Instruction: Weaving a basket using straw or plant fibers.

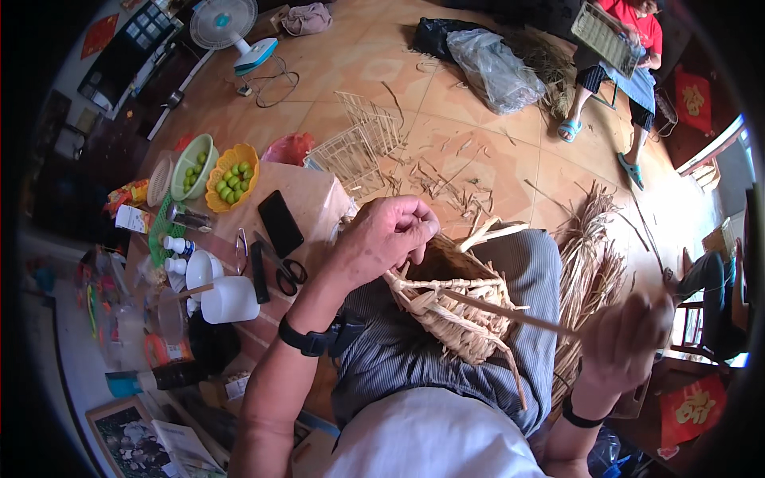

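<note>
A partly woven basket of pale, straw-like strips (454,319) rests on my lap over grey striped cloth. My left hand (390,239) is closed at the basket's upper left rim, thumb and fingers bent together and partly hiding it. A long flat strip (526,317) runs from the near rim to my right hand (617,342), which is raised off to the right, slightly blurred, its fingers closed round that strip. Loose strip ends stick out from the basket's right side.
Left, a table (315,195) bears scissors (291,271), a phone (280,223), fruit bowls (217,195), containers. Fibre bundles (590,263) lie right; scraps, wire racks (351,155), bags (494,72) and fan (223,24) beyond. A seated person (629,32) holds a basket; another's legs (705,303) show right.
</note>
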A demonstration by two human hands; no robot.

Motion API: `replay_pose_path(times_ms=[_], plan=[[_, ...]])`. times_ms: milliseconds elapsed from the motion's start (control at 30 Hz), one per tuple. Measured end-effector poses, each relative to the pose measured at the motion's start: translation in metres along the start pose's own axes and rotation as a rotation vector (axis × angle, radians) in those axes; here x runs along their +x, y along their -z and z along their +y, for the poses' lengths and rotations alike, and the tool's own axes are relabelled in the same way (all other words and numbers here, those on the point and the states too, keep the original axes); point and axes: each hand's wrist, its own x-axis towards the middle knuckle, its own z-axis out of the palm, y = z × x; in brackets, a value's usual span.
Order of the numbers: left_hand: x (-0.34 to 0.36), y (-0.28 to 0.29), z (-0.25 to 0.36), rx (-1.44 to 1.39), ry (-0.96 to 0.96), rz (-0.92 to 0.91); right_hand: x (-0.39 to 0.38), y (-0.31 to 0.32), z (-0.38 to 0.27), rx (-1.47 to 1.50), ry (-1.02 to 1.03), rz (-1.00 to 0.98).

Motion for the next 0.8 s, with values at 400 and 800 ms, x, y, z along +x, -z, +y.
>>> replay_pose_path(times_ms=[400,800], plan=[[-0.055,-0.016,0.011,0.352,-0.555,0.037,0.0,0.014,0.025,-0.376,-0.289,0.207],[-0.055,-0.032,0.025,0.556,-0.381,0.087,0.054,-0.026,0.022,-0.312,0.024,0.135]])
